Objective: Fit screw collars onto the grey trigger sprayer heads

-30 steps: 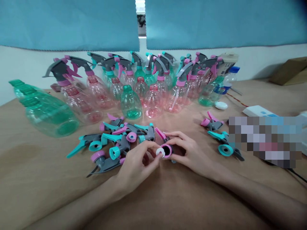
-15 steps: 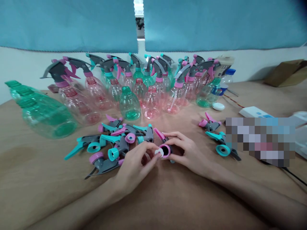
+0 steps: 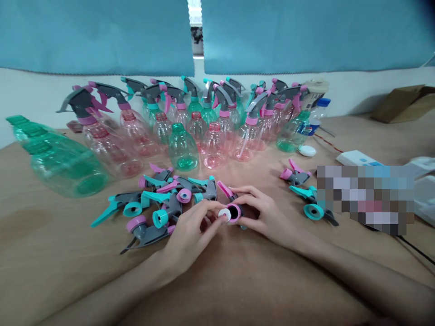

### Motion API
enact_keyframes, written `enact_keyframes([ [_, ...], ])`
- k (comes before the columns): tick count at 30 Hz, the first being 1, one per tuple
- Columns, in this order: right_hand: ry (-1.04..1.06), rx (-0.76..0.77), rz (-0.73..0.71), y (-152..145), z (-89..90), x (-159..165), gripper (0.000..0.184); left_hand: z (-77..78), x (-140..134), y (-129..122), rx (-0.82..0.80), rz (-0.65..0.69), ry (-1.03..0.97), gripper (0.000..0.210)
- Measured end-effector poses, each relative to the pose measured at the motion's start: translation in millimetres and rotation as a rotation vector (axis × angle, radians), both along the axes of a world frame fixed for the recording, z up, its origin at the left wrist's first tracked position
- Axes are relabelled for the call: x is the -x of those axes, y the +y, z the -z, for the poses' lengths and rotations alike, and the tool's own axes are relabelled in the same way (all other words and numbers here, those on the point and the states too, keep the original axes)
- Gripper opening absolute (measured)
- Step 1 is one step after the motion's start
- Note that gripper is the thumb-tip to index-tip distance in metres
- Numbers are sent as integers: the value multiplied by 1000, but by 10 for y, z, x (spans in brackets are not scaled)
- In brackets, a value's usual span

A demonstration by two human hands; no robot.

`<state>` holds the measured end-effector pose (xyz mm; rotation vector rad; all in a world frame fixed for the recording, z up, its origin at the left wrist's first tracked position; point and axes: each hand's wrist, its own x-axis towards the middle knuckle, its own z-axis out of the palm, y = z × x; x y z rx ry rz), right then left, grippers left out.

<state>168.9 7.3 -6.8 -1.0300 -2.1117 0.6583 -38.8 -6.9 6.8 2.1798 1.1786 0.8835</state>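
Between the thumb and fingers of my left hand (image 3: 195, 233) is a small white disc (image 3: 224, 214), probably plastic, with a notched edge. It sits right beside the pink collar (image 3: 234, 213) of a grey and pink spray trigger head. My right hand (image 3: 263, 215) grips that trigger head (image 3: 225, 191) with the collar's dark opening turned toward me. Its pink lever points up and left; much of the body is hidden by my fingers. A pile of loose trigger heads (image 3: 171, 206), grey with pink or turquoise parts, lies just left of my hands.
Behind stand rows of pink bottles (image 3: 215, 147) and green bottles (image 3: 183, 147), many topped with trigger heads. To the right lie two more trigger heads (image 3: 313, 211), a white oval object (image 3: 307, 151) and a white power strip (image 3: 358, 158). A cardboard box (image 3: 397, 105) stands at the back right.
The view has shifted slightly. Both hands keep nearly the same pose, and the white disc is still beside the pink collar, turned a little more toward me.
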Motion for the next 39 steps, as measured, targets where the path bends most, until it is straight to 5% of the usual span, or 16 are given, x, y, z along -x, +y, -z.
enact_keyframes([
  [39,0,4,-37,-30,23,38,21,-22,0,-25,-23,-60,-43,5],
])
